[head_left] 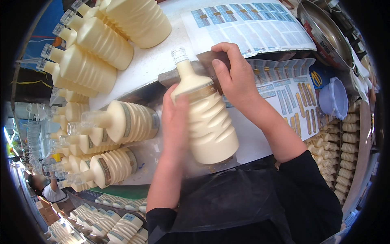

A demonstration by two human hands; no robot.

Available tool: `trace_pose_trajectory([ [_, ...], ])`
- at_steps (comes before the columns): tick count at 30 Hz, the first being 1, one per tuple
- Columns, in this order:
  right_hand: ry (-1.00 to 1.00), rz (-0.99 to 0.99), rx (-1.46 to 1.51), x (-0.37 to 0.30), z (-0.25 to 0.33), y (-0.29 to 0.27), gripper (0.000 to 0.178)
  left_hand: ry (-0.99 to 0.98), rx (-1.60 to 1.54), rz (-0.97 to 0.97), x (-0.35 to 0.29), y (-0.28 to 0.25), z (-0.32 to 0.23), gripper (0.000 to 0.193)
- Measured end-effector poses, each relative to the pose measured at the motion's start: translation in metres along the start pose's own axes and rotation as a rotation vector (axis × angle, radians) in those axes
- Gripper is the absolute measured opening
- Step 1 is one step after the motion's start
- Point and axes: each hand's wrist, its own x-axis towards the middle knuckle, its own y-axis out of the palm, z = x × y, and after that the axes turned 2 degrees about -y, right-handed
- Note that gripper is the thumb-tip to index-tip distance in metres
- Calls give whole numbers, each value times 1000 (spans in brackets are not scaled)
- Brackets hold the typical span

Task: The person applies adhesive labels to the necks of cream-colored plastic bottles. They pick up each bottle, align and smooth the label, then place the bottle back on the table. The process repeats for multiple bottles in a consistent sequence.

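Note:
A cream plastic bottle (pixel 209 126) with wavy ribs and a clear threaded neck leans before me, its base toward me. A dark, lettered band circles its shoulder. Along the bottle's left side lies my left hand (pixel 175 112), smeared by motion, its fingertips curled at the shoulder. Close to the bottle's upper right, my right hand (pixel 237 75) has its thumb and forefinger over a flat brown piece (pixel 209 59), apparently gripping it. The other right fingers are hidden. A brownish block (pixel 168 77) sits behind the bottle's neck.
Cream bottles (pixel 91 75) stand at the upper left, with banded ones (pixel 130 122) below them. Sheets of blue and gold decals (pixel 243 24) cover the table ahead and to the right (pixel 284 97). A lilac bucket (pixel 333 97), metal basin (pixel 325 32) and stacked bottles line the right.

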Motion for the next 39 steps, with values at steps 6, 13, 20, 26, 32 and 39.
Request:
trace_pose_trajectory([
  [6,-38,-7,103,6,-1,-10,29,-78,-324,51,1,-4,4,48],
  [13,56,114,165,7,21,-3,30,-141,-471,30,-7,2,-12,48],
  [20,-245,174,-157,1,54,25,36,-214,-598,-8,-18,15,-27,55],
  [26,-234,163,-322,3,56,19,36,-201,-704,45,-20,12,-24,60],
  [32,-249,201,-292,-3,72,31,34,-169,-683,15,-24,19,-30,60],
  [39,-238,120,-375,4,54,13,30,-87,-562,30,-20,14,-15,57],
])
